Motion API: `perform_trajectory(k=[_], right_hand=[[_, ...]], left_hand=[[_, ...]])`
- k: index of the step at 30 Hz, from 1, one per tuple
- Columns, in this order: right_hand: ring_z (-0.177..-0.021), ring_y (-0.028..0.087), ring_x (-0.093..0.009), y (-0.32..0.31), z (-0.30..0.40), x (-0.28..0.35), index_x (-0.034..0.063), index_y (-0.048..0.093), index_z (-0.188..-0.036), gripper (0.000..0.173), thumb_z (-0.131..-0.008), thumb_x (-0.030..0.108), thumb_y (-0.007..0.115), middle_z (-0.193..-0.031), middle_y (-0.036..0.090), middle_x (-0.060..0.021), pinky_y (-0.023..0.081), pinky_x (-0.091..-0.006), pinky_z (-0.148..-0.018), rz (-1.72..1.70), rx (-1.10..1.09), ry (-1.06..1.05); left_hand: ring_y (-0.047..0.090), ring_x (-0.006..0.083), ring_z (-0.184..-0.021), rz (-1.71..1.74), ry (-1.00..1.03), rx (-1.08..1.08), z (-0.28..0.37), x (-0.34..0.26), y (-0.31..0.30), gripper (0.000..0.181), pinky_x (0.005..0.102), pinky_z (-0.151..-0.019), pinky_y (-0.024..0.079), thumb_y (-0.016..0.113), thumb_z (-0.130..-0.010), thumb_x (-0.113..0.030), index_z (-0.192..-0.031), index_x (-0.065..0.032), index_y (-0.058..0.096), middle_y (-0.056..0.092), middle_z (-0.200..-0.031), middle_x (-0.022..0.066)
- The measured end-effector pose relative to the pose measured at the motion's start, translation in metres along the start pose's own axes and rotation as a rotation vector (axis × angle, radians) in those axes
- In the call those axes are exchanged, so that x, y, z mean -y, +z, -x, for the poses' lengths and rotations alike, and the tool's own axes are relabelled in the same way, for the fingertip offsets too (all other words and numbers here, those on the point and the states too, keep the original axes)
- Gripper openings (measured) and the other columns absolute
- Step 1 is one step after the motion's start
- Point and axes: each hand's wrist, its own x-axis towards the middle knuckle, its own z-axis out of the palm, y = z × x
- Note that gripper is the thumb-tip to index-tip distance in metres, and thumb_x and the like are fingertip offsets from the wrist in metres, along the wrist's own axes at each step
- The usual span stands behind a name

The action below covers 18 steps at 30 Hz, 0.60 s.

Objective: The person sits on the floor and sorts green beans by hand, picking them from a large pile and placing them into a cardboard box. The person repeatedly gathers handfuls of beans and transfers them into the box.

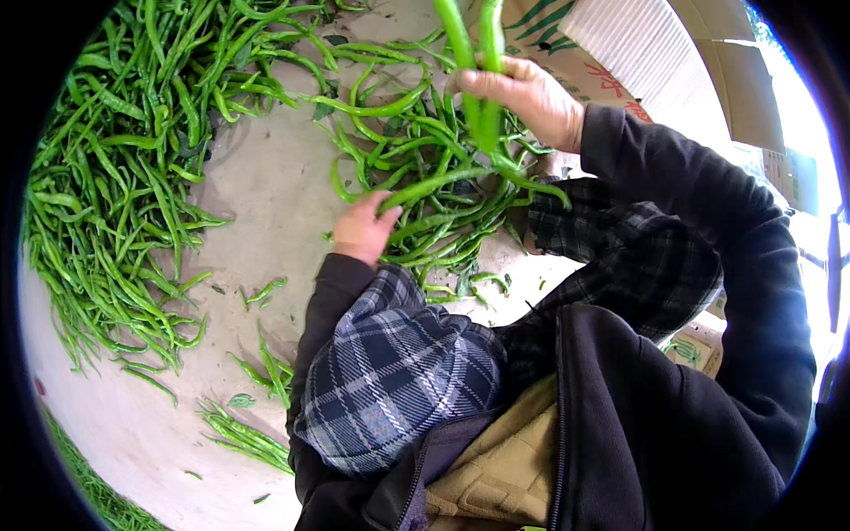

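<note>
My right hand (524, 99) grips a few long green chili peppers (490, 40) above the near pile, and they are slightly blurred. Lower and to the left, my left hand (365, 227) has one end of another long green chili pepper (435, 186) between thumb and fingers. That pepper stretches over the loose pile of green chili peppers (458, 143) in front of my legs. Some dark green leaves (325, 101) lie among the peppers.
A much larger heap of green chili peppers (126, 166) spreads along the left. Beside my plaid-covered knee lies a small bundle of peppers (246, 435). More green produce (99, 498) fills the lower left edge. Printed cardboard (584, 66) and a white corrugated sheet (631, 53) stand at the upper right.
</note>
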Motion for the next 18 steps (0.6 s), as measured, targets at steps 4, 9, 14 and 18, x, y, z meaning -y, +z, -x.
perform_trajectory(k=[4, 9, 14, 18], right_hand=[[-0.062, 0.055, -0.013, 0.021, 0.004, -0.001, 0.0021, 0.053, -0.082, 0.024, -0.083, 0.026, 0.053, -0.072, 0.056, -0.0061, 0.046, -0.0258, -0.056, -0.467, 0.147, 0.293], [-0.069, 0.053, -0.011, 0.091, -0.044, -0.039, 0.0018, 0.052, -0.096, 0.024, -0.081, 0.02, 0.056, -0.083, 0.057, -0.0056, 0.041, -0.0229, -0.056, -0.499, 0.031, 0.284], [-0.068, 0.053, -0.017, 0.131, -0.096, 0.002, -0.0027, 0.053, -0.095, 0.036, -0.07, 0.023, 0.061, -0.077, 0.058, -0.0082, 0.044, -0.0308, -0.06, -0.199, 0.044, -0.137], [-0.081, 0.057, -0.033, 0.143, -0.093, 0.04, -0.0033, 0.05, -0.102, 0.043, -0.067, 0.018, 0.061, -0.087, 0.057, -0.0209, 0.046, -0.04, -0.071, 0.62, 0.241, -0.519]], left_hand=[[0.055, 0.0176, -0.069, 0.42, -0.192, 0.046, 0.021, -0.009, -0.07, 0.033, 0.0282, -0.062, 0.043, 0.052, -0.081, -0.025, -0.103, -0.0003, 0.052, 0.059, -0.084, 0.0095], [0.045, 0.0082, -0.062, 1.077, -0.463, 0.258, 0.026, -0.021, -0.093, 0.028, 0.0199, -0.059, 0.038, 0.046, -0.085, -0.018, -0.105, 0.0009, 0.049, 0.052, -0.078, 0.003], [0.049, 0.0149, -0.096, 0.757, -0.291, 0.214, 0.017, -0.017, -0.11, 0.037, 0.0254, -0.082, 0.037, 0.049, -0.084, -0.02, -0.116, -0.0024, 0.044, 0.052, -0.106, 0.0053], [0.048, 0.018, -0.102, 1.264, -0.064, -0.368, -0.005, -0.064, -0.115, 0.04, 0.0307, -0.087, 0.035, 0.05, -0.083, -0.027, -0.115, -0.0034, 0.045, 0.052, -0.11, 0.0061]])
